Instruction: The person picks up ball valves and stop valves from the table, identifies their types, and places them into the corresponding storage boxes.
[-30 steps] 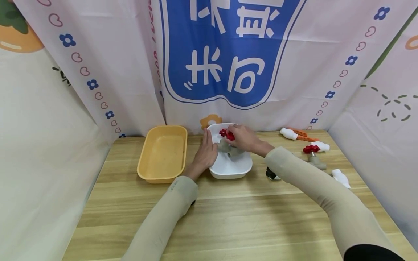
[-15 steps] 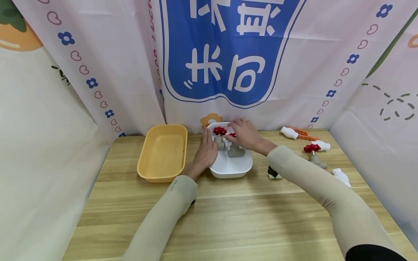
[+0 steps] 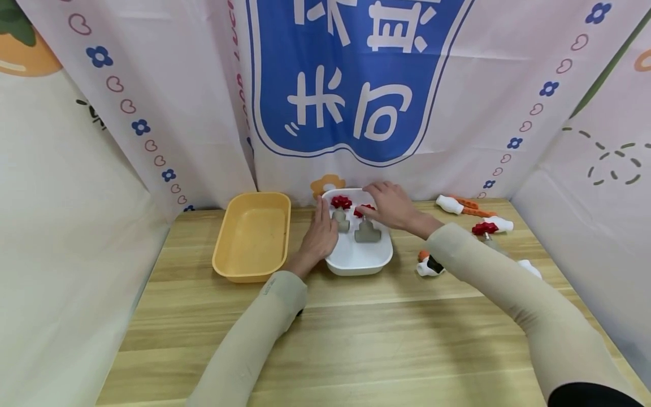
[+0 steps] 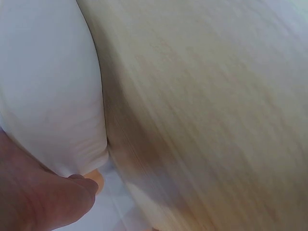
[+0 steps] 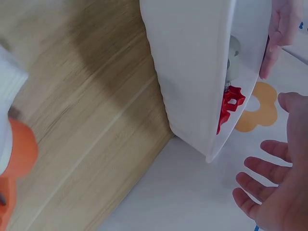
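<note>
Two grey valves with red handwheels lie in a white plastic tub near the back edge of the table. The left valve sits near the tub's left wall, the right valve beside it. Along the tub's left side rests my left hand, its fingers straight. My right hand hovers over the tub's right rim, near the right valve's red handwheel. In the right wrist view, the fingers of the right hand are spread and hold nothing, with a red handwheel showing past the tub wall.
A yellow tub stands to the left. Toward the right lie white pieces with orange handles, another red-handled valve and a black, white and orange piece near the right forearm. A printed curtain hangs close behind the tubs.
My right hand has let go of the right valve and drawn up and to the right, fingers opening. The two valves now lie apart in the white tub. My left hand stays on its side.
</note>
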{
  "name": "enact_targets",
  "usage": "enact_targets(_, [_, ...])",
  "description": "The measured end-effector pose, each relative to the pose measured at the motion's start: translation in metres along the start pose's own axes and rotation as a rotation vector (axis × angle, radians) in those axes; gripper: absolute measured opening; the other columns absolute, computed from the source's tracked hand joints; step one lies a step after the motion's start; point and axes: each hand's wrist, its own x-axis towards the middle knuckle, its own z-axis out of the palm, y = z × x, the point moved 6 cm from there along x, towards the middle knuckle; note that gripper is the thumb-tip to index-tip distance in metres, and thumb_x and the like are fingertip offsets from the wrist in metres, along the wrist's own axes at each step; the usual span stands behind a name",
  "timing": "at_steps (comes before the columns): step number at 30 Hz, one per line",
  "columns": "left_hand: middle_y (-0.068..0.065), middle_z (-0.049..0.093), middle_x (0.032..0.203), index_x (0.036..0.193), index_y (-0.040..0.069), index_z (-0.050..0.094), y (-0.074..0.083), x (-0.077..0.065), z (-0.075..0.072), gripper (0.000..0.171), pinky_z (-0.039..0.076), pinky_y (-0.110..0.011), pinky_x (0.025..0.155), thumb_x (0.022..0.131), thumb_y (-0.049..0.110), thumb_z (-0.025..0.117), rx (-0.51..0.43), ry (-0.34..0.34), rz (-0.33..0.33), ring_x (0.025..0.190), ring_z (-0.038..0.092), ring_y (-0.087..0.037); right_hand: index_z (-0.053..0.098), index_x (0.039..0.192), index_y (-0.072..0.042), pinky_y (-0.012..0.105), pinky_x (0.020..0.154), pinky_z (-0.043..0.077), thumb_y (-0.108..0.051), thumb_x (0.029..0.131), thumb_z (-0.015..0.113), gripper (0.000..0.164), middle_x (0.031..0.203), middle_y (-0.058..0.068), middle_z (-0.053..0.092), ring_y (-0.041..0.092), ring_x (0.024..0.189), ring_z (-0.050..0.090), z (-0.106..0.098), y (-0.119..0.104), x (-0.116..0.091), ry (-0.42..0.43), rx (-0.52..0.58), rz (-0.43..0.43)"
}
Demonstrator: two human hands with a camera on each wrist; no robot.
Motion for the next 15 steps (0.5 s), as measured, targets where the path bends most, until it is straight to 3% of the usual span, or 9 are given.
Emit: enact_targets(15, [-0.007, -0.015, 0.179, 0.17, 0.005, -0.005, 0.001, -0.001, -0.001, 0.068, 0.02, -0.045, 0.132, 0.114, 0.03, 0.026, 0.011, -0.015, 0.005, 0.165, 0.004, -0.025, 0.051, 0.154, -0.004, 0.064, 0.119, 0.037, -0.054, 0.102, 0.065, 0.074, 0.159, 0.023, 0.049, 0.045, 0.147, 0.044, -0.024, 0.025, -0.024, -0.084, -0.011, -0.002])
